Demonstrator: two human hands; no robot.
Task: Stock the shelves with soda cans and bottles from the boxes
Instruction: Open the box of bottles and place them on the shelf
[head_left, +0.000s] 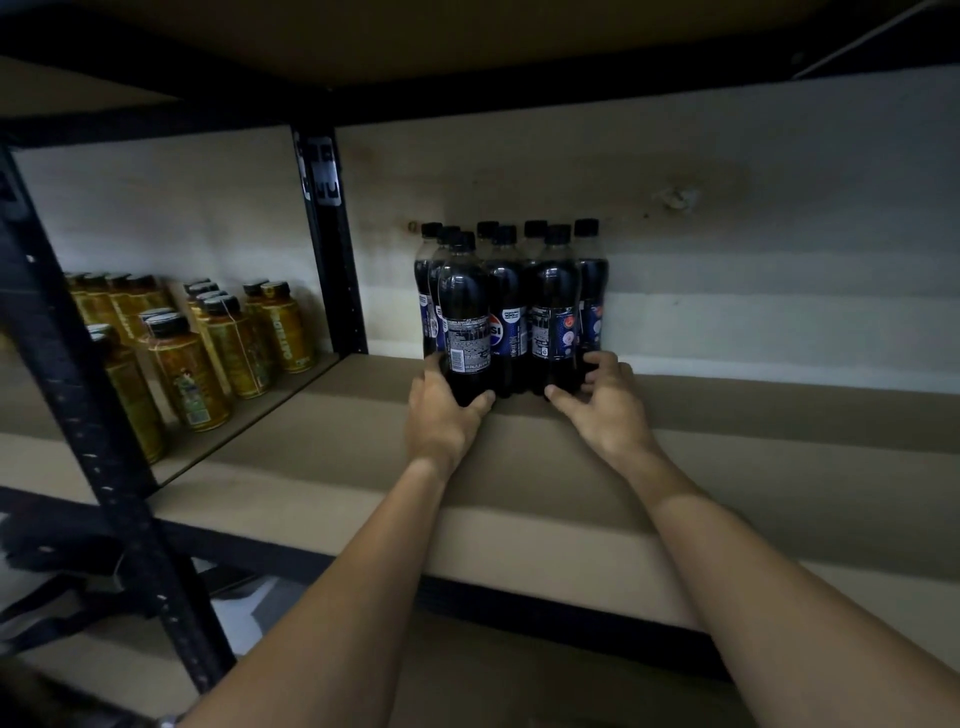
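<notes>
Several dark cola bottles with black caps and blue labels stand upright in a tight cluster on the brown shelf board, close to the back wall. My left hand grips the base of the front-left bottle, thumb in front and fingers round its left side. My right hand wraps round the base of the front-right bottle, thumb in front, fingers curled behind the cluster's right side. Both forearms reach in from the bottom of the view.
A black metal upright separates this bay from the left bay, where several yellow-gold bottles with black caps stand. Another black post crosses the left foreground. A shelf board hangs overhead. Bare shelf stretches right of the cola.
</notes>
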